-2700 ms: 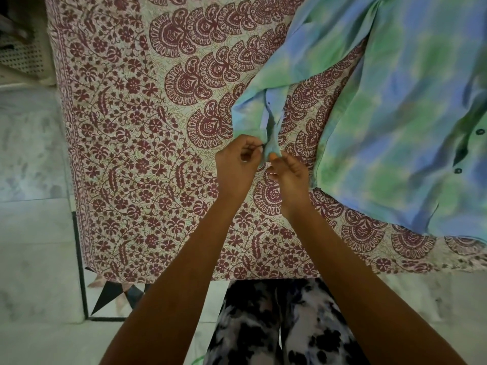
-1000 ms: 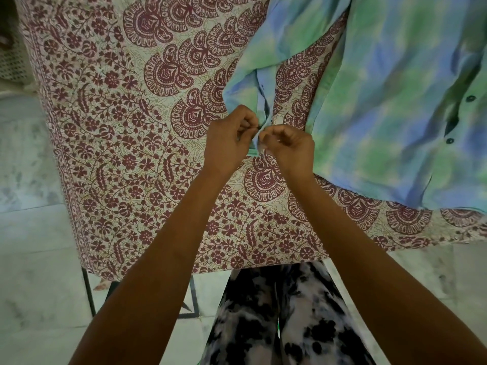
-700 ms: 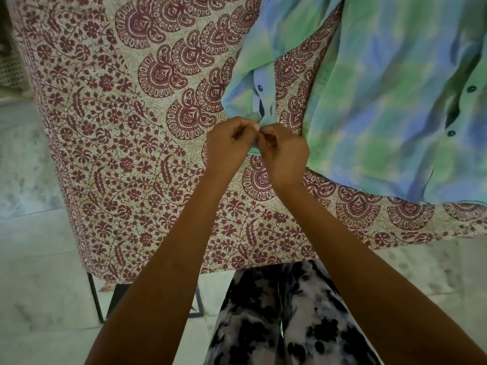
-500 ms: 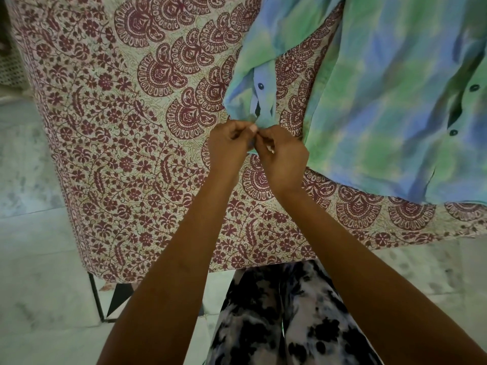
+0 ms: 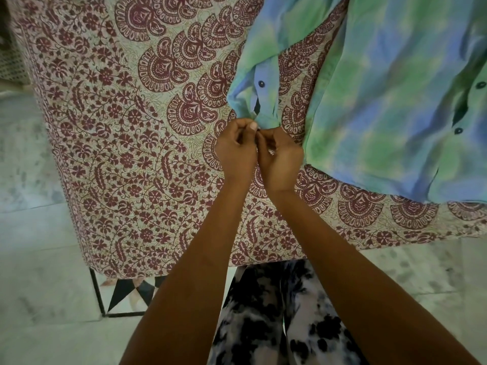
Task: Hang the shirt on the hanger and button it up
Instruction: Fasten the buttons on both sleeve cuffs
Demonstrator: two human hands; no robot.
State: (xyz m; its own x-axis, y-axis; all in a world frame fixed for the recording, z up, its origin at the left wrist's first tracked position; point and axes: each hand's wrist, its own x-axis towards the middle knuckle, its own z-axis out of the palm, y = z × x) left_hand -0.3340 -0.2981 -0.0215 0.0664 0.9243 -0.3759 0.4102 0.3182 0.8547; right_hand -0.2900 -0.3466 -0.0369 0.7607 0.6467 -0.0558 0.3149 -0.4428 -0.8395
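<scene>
Blue-green checked, dark-buttoned shirt [image 5: 382, 101], sleeve cuff [image 5: 264, 113] pinched between left hand [image 5: 234, 151] and right hand [image 5: 282, 159].

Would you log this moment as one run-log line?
stage: cuff buttoning | left hand: pinches cuff | right hand: pinches cuff | shirt: on bedspread | hanger: not seen

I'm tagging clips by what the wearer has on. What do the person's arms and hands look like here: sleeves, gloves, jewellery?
The left forearm and right forearm are bare to the frame edge, no sleeve in view. The left hand and right hand are ungloved; no watch, bangle or ring shows. Below, the trousers have a black-and-white blotched print.
</scene>
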